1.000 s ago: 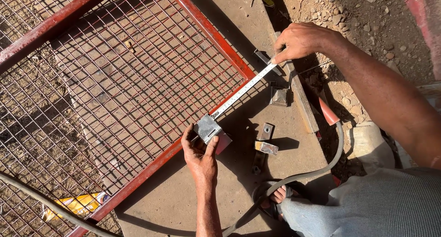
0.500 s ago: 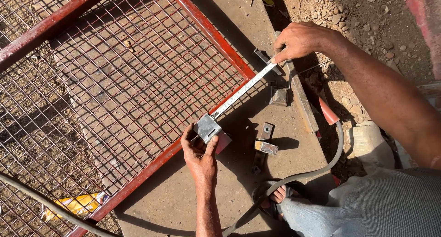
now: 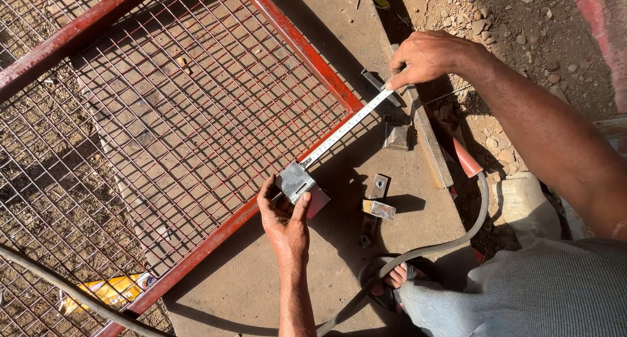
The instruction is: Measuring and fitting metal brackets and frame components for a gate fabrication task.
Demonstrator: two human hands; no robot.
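Tape [image 3: 346, 129] pulled out along red frame [image 3: 297, 46]: left hand [image 3: 285, 221] grips case, right hand [image 3: 428, 55] pinches far end; nothing marked yet.

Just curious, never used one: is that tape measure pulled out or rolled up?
Pulled out. The tape measure case sits in the left hand, and its strip runs along the red frame to the right hand.

An outdoor welding yard: a red mesh frame [image 3: 196, 115] is lying on a concrete slab [image 3: 261, 291], steel offcuts [image 3: 379, 200] and hose [image 3: 424, 252] sitting beside dirt [image 3: 516, 23].
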